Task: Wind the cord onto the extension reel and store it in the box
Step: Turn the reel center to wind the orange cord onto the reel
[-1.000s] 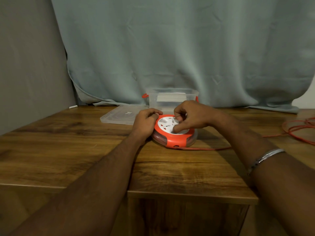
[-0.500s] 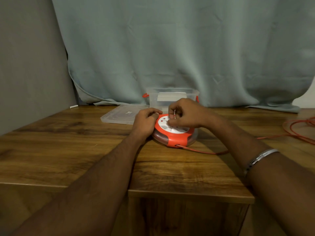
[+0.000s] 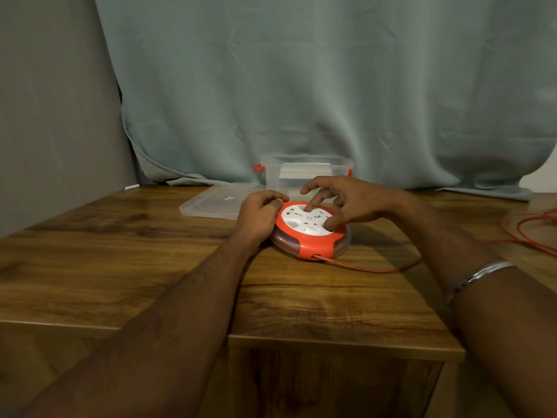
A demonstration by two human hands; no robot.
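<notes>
The round extension reel (image 3: 313, 247), orange with a white socket face, lies flat on the wooden table (image 3: 150, 267). My left hand (image 3: 259, 214) grips its left rim. My right hand (image 3: 346, 200) rests on the white top, fingers spread, with a fingertip and thumb pressing on it. A thin orange cord (image 3: 370, 268) leaves the reel's front slot, runs right under my right forearm, and lies in loose loops (image 3: 530, 233) at the table's right edge. The clear plastic box (image 3: 304, 173) with orange handles stands open just behind the reel.
The box's clear lid (image 3: 215, 203) lies flat to the left of the box. A pale curtain (image 3: 301, 86) hangs behind the table and drapes onto its back edge. A grey wall stands at the left. A small white object (image 3: 132, 186) lies at the back left corner.
My right hand has opened its fingers and shifted round on the reel's white top. The cord in front of the reel now lies slack in a curve. My left hand has stayed on the rim.
</notes>
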